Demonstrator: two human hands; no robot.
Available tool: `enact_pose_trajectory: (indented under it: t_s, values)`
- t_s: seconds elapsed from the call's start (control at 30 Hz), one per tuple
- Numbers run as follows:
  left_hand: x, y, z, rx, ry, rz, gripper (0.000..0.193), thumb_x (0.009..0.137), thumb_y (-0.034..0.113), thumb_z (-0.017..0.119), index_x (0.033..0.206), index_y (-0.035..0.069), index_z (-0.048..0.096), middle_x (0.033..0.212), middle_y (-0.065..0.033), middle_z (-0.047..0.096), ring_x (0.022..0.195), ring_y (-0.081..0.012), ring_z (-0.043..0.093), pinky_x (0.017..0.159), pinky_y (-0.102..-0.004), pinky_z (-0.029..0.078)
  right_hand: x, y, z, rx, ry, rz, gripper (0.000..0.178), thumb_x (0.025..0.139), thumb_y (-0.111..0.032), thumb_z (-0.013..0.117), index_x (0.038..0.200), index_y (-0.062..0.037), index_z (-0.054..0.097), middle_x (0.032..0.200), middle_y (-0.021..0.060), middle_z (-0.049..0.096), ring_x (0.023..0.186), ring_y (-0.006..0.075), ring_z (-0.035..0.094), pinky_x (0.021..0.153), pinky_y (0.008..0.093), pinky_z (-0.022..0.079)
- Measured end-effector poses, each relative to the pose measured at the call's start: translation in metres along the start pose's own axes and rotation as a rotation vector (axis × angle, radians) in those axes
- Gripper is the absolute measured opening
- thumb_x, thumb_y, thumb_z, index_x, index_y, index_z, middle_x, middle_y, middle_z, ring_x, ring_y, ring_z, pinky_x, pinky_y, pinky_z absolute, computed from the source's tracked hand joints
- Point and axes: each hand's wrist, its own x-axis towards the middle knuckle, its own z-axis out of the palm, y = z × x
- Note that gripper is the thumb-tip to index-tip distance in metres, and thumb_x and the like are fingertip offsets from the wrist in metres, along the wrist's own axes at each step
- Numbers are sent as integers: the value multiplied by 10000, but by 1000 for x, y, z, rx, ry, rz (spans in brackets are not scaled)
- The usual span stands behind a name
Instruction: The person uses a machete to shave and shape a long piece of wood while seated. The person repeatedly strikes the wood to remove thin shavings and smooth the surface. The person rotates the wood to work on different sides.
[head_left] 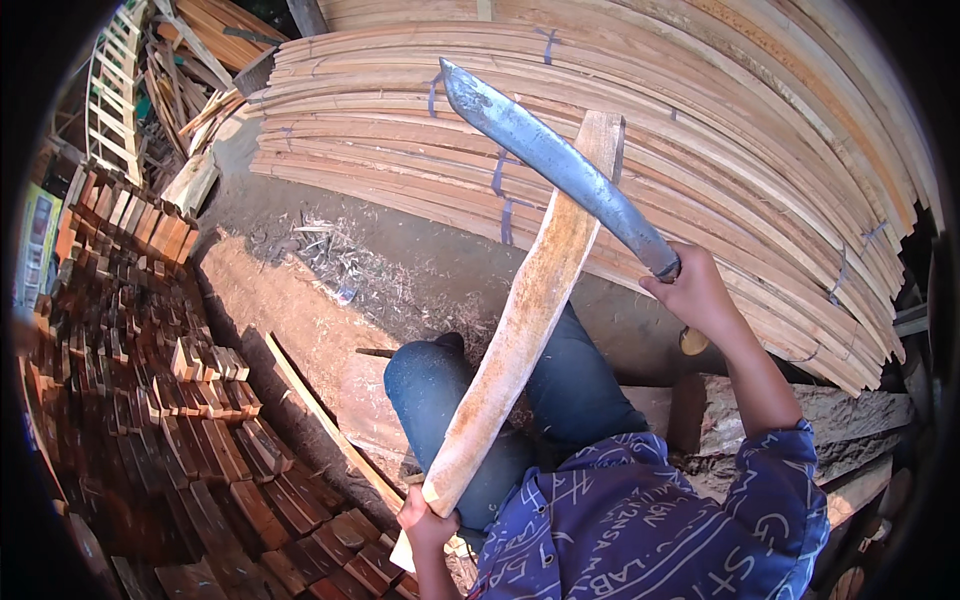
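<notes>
A long, slightly curved wooden board (513, 318) slants across my lap, its far end raised toward the timber stack. Its near end is gripped by my left hand (428, 519), fingers wrapped round the edge. In my right hand (692, 288) is the handle of a machete (562, 163); the broad grey blade points up and to the left. The blade crosses over the board near its far end; whether the two touch I cannot tell. The board's surface looks rough and mottled brown, with paler wood at the far end.
Bundled long planks (400, 135) tied with strips lie across the far side. Stacked short wood blocks (210, 480) fill the left. A narrow strip of wood (330, 418) lies beside my knees, wood shavings (345, 255) are scattered on the ground, and a rough log (800, 425) lies at right.
</notes>
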Motion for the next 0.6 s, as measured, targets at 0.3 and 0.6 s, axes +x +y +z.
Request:
enact_pose_trajectory:
  t_s: [0.3,0.6]
  values:
    - [3,7,-2,-43,-26,-12,485,537,126,649,1002,67,523,794,-220,637,763,-474,620,681,-517,506,-22,17,22,-25,-56,-167,238,762,-16,723,959,53,609,649,192,607,632,272,669,572,374,478]
    - [4,5,6,-161,-19,3,468,554,106,635,1005,57,517,810,-221,630,788,-478,616,690,-504,505,-9,-15,18,63,85,-88,334,813,-37,702,1112,11,562,680,208,627,600,296,653,572,382,483]
